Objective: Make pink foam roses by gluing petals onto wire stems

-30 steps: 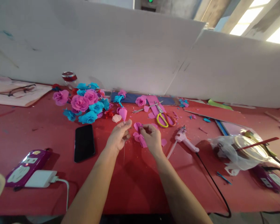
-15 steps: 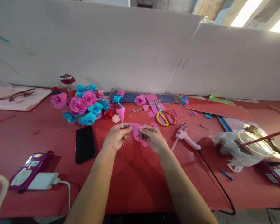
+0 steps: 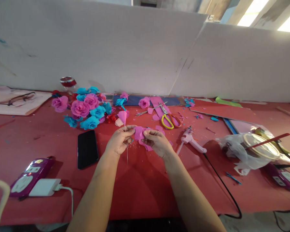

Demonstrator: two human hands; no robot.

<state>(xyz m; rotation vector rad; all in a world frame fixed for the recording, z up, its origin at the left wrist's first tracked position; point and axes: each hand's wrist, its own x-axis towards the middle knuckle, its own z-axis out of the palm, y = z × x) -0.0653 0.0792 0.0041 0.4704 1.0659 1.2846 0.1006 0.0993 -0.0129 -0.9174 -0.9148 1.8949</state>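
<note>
My left hand (image 3: 119,140) pinches a thin wire stem topped by a pink paper cone bud (image 3: 123,116); the wire hangs down below the fist. My right hand (image 3: 157,141) is closed on a pink paper petal (image 3: 138,132), held against the left hand's fingertips. More pink petal pieces (image 3: 147,147) lie on the red table (image 3: 140,187) just under both hands.
A heap of pink and blue paper roses (image 3: 85,108) lies at the back left. A black phone (image 3: 87,149) sits left of my hands. Yellow-handled scissors (image 3: 168,120) and a pink glue gun (image 3: 192,141) lie to the right, with a bagged container (image 3: 252,151) beyond. A power strip (image 3: 29,174) is near left.
My hands have come together: the right hand lifted a pink petal from the table pile and brought it to the left hand, which drew the wire stem slightly nearer.
</note>
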